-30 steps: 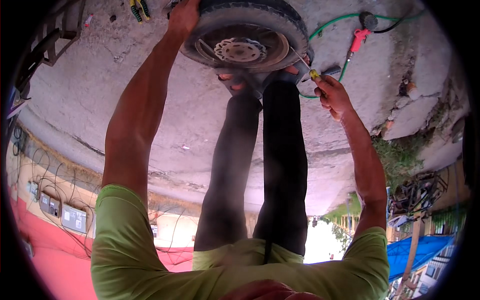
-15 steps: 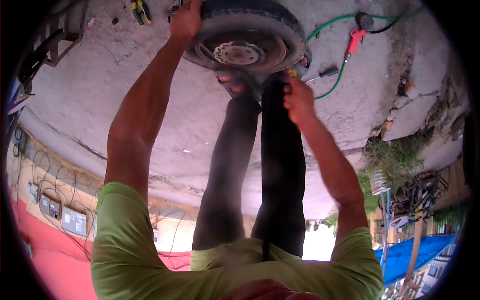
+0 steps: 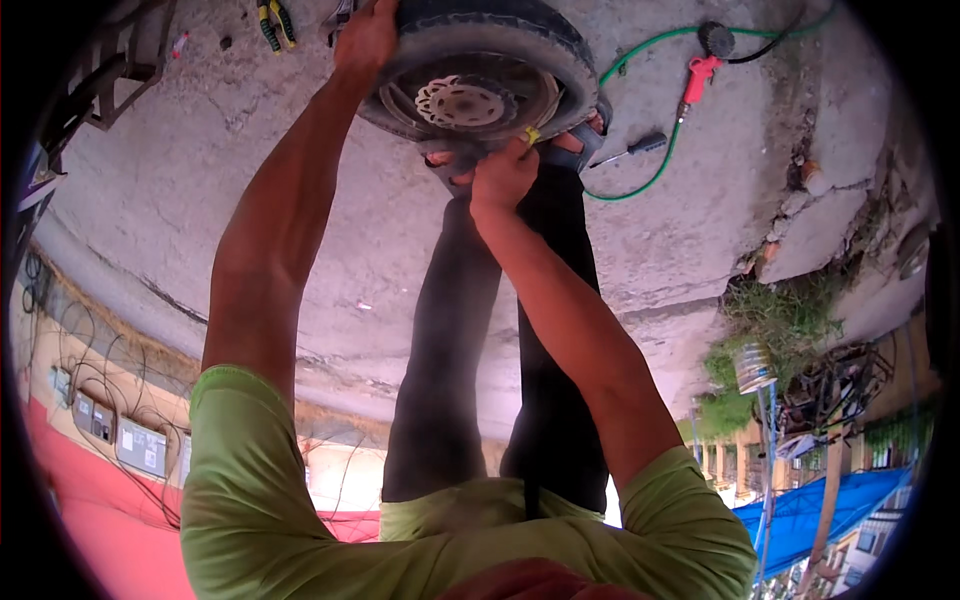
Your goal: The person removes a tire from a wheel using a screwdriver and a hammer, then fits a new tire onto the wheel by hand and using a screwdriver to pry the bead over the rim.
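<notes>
A motorcycle wheel (image 3: 490,55) with a black tyre and a slotted brake disc (image 3: 460,103) stands tilted on the ground before my feet. My left hand (image 3: 366,42) grips the tyre at its left side; the fingertips are partly cut off by the picture's upper edge. Close to the lower rim, my right hand (image 3: 503,178) is closed, with a small yellow piece (image 3: 531,134) showing at its fingers. The kind of that piece is too small to make out. My sandalled feet are just beneath the wheel, partly covered by it and my right hand.
Yellow-and-black pliers (image 3: 273,25) lie far left. Right of the wheel are a screwdriver (image 3: 648,143), a red air gun (image 3: 697,80) with a round gauge, and its green hose (image 3: 655,180). A dark metal frame (image 3: 125,90) stands at left; broken concrete and grass (image 3: 770,320) border the right.
My right hand has moved left, from beside my right leg to the wheel's lower rim, with the yellow piece. My left hand stays on the tyre; the view has shifted slightly.
</notes>
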`<state>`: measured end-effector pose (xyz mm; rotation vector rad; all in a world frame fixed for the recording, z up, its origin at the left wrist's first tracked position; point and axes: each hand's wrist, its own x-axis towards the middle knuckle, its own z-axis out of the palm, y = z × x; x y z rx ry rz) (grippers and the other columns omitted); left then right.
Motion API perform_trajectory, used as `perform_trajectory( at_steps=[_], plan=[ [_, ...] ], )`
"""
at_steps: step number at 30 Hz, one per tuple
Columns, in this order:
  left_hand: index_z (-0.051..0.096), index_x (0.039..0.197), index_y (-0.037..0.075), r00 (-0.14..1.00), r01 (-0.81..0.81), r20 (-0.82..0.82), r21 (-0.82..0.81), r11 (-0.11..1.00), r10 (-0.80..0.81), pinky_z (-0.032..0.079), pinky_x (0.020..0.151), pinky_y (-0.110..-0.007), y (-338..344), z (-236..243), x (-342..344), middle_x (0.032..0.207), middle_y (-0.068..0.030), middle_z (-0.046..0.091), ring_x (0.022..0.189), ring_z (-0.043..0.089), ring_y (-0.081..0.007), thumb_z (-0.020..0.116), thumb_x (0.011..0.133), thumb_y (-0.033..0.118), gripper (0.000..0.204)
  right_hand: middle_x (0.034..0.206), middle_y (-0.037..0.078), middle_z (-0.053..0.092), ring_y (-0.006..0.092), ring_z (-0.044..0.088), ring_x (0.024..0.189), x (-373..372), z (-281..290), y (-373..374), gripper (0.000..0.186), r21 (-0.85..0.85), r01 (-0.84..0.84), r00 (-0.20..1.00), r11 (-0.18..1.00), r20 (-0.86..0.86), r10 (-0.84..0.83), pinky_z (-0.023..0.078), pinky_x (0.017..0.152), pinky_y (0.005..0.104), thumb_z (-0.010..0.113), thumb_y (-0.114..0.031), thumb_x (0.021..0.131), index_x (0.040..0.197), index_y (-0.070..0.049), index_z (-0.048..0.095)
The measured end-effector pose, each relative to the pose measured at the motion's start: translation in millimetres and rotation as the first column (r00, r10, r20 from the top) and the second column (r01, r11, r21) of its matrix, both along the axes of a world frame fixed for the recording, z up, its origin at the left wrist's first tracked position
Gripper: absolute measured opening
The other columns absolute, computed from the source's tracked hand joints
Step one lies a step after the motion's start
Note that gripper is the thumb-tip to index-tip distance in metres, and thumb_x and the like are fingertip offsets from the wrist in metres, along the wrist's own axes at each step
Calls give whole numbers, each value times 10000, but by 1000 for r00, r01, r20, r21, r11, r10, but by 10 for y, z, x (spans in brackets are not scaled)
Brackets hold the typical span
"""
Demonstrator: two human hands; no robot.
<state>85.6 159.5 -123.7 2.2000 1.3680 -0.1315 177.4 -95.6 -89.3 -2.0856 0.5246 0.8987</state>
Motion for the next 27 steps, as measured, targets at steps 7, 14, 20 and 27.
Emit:
perform_trajectory(
  at_steps=[7, 14, 20, 27],
  plan=[
    [593, 1191, 40, 992, -54, -120, -81, 995, 44, 511, 888, -547, 89, -195, -99, 1092, -319, 672, 1008, 657, -498, 456, 999, 143, 257, 1035, 349, 676, 547, 641, 1011, 128, 66, -258, 484, -161, -493, 845, 855, 146, 514, 499, 844, 591, 448, -440, 1068, 1186, 22, 533],
    [592, 1199, 52, 994, -9, -110, -39, 999, 4, 516, 869, -547, 85, -347, -123, 1061, -284, 684, 987, 665, -486, 506, 968, 82, 249, 1108, 348, 673, 535, 647, 1047, 44, -83, -123, 581, -212, -685, 728, 697, -245, 641, 507, 906, 570, 498, -462, 1042, 1307, 34, 350],
    [601, 1211, 51, 993, 56, -102, -42, 998, -60, 505, 892, -544, 116, -353, -206, 1116, -262, 674, 1050, 655, -454, 487, 972, 88, 268, 1146, 324, 674, 508, 673, 1035, 622, -350, -671, 529, -175, -919, 391, 353, -296, 871, 530, 888, 571, 554, -373, 1022, 1277, 29, 324],
    [566, 1356, 39, 975, -163, 107, -256, 953, 196, 472, 993, -520, 50, -357, -254, 1195, -290, 644, 1151, 614, -441, 473, 1009, 148, 375, 1177, 243, 691, 415, 682, 1118, 1960, -290, -577, 566, -180, -955, -138, -236, -435, 890, 532, 889, 560, 608, -354, 988, 1458, -132, 383]
  ],
)
